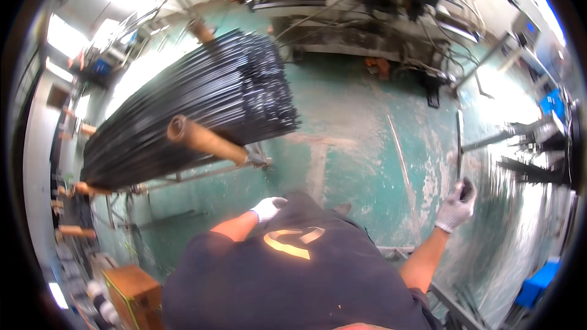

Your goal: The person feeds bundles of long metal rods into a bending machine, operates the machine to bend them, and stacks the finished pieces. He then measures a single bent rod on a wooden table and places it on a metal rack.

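My left hand (268, 209), in a white knit glove, is held close to the front of my dark shirt (330, 269). Its fingers are partly tucked out of sight, and I cannot tell whether it grips anything. Out to the right, my right hand (456, 208) wears a similar glove with dark patches near the fingertips. Its fingers are half bent and apart, and I see nothing held in them. Just beyond that hand stands a thin dark upright bar (460, 140); I cannot tell whether they touch. The thing nearest my left hand is a rack post with a brown cardboard tube (205, 139) over it.
A large bundle of long black rods (202, 98) lies on a metal rack at left. Dark machinery (367, 36) with cables stands at the far side. A wooden box (133, 293) is at lower left, a blue bin (538, 284) at lower right. The green floor (361, 146) is worn.
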The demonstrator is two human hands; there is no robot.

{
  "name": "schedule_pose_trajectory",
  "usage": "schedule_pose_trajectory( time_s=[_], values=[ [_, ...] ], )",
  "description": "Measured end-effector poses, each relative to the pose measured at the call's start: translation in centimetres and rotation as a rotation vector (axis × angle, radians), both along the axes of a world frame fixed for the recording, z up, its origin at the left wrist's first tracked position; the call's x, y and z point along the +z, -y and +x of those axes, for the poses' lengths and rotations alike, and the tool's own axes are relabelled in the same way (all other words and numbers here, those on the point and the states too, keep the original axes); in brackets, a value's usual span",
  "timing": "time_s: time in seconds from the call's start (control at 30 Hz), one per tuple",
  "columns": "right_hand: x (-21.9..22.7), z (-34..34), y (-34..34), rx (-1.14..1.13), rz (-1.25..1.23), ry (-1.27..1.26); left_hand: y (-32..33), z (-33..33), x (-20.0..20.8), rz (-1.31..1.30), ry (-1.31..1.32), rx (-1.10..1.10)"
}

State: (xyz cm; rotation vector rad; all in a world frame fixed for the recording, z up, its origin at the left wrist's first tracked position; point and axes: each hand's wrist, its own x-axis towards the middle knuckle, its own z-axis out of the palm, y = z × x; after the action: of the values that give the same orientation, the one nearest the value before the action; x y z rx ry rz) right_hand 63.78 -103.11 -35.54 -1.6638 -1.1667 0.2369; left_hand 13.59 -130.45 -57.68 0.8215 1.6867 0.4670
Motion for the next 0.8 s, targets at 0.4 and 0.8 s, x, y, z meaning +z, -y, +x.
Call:
schedule_pose_trajectory(
  time_s=[0.4,0.8],
  values=[
    [-0.2,-19.4,4.3,0.565,-0.123,0.232,17.2,-1.8,-10.3,0.058,-0.495,-0.084],
    [1.2,-41.5,19.9,1.061,-0.263,0.432,30.1,-3.8,-15.2,-0.092,-0.563,0.039]
  ],
)
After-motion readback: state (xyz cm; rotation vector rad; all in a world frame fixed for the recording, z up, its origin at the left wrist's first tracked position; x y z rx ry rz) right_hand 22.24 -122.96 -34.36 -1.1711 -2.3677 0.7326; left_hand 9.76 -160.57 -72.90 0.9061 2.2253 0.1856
